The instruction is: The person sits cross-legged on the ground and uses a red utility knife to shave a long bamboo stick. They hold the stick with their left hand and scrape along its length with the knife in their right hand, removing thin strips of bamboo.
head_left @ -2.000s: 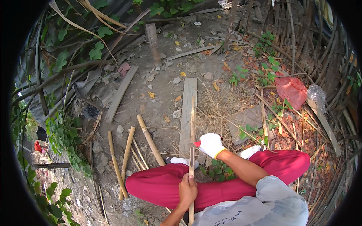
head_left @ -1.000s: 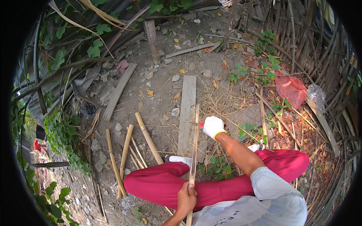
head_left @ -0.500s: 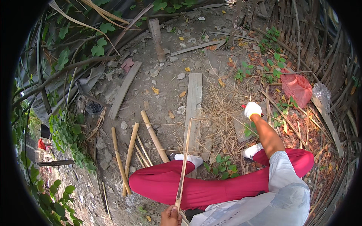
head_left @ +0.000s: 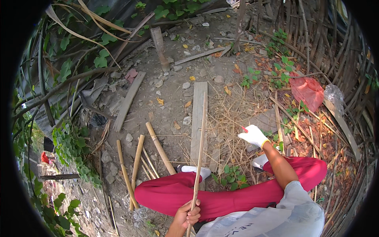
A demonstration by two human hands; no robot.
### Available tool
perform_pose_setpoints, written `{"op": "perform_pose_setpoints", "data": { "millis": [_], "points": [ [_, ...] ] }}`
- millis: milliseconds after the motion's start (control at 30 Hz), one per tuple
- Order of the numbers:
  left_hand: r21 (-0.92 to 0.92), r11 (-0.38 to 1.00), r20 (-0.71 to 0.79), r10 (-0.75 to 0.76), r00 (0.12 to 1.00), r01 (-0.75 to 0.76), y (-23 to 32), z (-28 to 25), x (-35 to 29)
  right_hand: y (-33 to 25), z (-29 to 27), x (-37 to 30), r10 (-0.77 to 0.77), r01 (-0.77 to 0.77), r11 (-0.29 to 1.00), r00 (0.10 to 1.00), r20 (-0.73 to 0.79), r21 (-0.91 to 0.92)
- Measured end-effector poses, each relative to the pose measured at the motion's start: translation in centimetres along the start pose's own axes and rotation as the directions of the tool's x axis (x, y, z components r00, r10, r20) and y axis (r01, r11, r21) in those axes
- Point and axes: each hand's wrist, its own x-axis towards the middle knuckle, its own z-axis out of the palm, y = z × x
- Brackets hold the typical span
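Observation:
My bare left hand (head_left: 187, 213) is closed around the lower part of a long, thin bamboo strip (head_left: 200, 154). The strip stands nearly straight up the view, passing over my red trousers and in front of a grey wooden board (head_left: 196, 130) on the ground. A white glove covers my right hand (head_left: 254, 136), whose fingers are closed. From its finger end pokes a small red piece (head_left: 244, 129), the rest of it hidden by the glove. This hand is above a patch of dry straw-like shavings (head_left: 227, 114), apart from the strip.
Several bamboo poles (head_left: 159, 146) lean or lie to the left of my legs. Another plank (head_left: 130, 100) lies farther left, near a short upright post (head_left: 160, 49). At the right are a red plastic bag (head_left: 307, 93), a clear bag (head_left: 334, 96) and a stick fence (head_left: 327, 43).
My left hand has moved up and a little right, and the bamboo strip now reaches farther away from me. My gloved right hand has come nearer and to the left.

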Motion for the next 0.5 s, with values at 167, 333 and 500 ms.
{"op": "perform_pose_setpoints", "data": {
  "millis": [167,333,500],
  "points": [
    [-0.117,0.99,0.167,-0.053,0.985,0.073,-0.4,-1.0,0.7,-3.4,-0.9,-1.0,-0.105,0.106,0.994,0.994,-0.035,0.029],
    [-0.145,0.986,0.226,-0.048,0.973,0.082,-1.0,-1.3,1.0,-5.7,-1.2,-1.6,-0.147,0.153,0.984,0.986,-0.074,0.085],
    [-0.162,0.977,0.292,-0.084,0.953,0.136,-0.8,-1.8,1.3,-6.4,-1.4,-2.0,-0.109,0.117,0.979,0.992,-0.055,0.169]
  ]
}}
